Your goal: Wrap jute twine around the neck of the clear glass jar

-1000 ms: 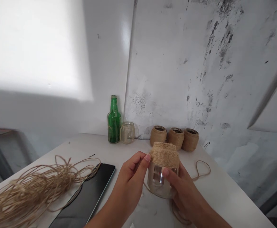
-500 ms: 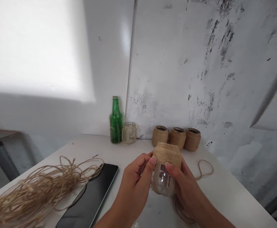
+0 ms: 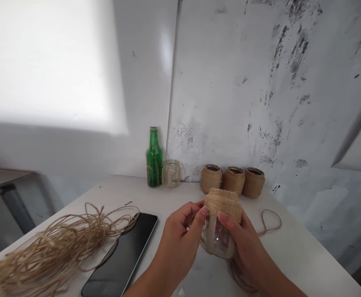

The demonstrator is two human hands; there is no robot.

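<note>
One glass jar [image 3: 218, 241] with a twine band, held upright

Your left hand [image 3: 177, 243] curls round the jar's left side, its thumb pressed to the edge of the twine band [image 3: 222, 204]. Your right hand [image 3: 245, 243] cups the right side, thumb pressed on the band's lower edge. The jar stands over the near part of the white table [image 3: 294, 255]; you can't tell if its base touches. A loose twine strand [image 3: 270, 220] loops off to the right. At the far edge stand a green bottle [image 3: 154, 161], a small clear jar [image 3: 171, 173] and three twine-wrapped jars [image 3: 234, 180]. Near left, a twine bundle [image 3: 50, 251] lies just beside a black tablet [image 3: 121, 251].
</note>
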